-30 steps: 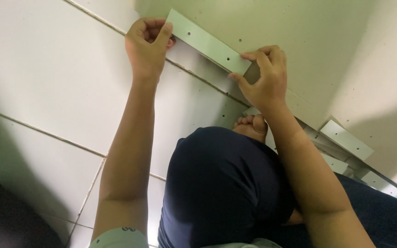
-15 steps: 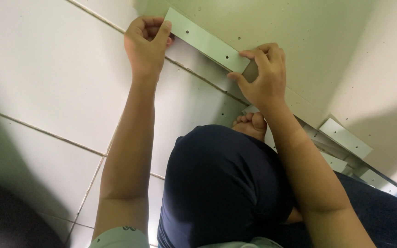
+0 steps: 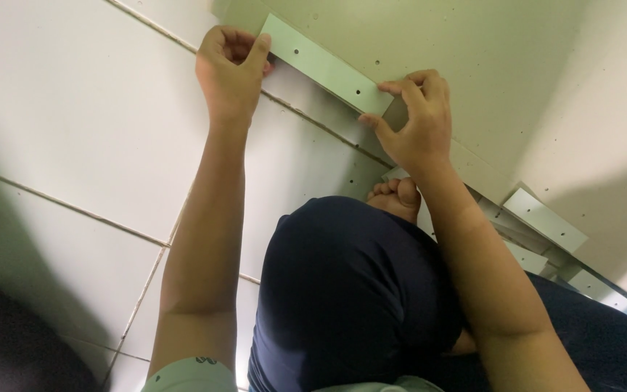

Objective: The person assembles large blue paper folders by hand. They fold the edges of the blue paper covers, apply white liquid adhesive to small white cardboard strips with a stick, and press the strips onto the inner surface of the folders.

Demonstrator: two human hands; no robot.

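Head view: two hands, left hand (image 3: 230, 72) and right hand (image 3: 415, 123), grip one strip (image 3: 326, 67).

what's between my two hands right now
In the head view, the pale strip with small holes spans the stretch; the left hand grips one end, the right hand the other.

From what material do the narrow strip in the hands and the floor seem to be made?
Strip: probably laminated board, pale matte green, flat with sharp edges and small drilled holes; metal cannot be excluded. Both hands, left and right, grip its ends. Floor: ceramic tiles, white, slightly glossy, with dark grout lines.
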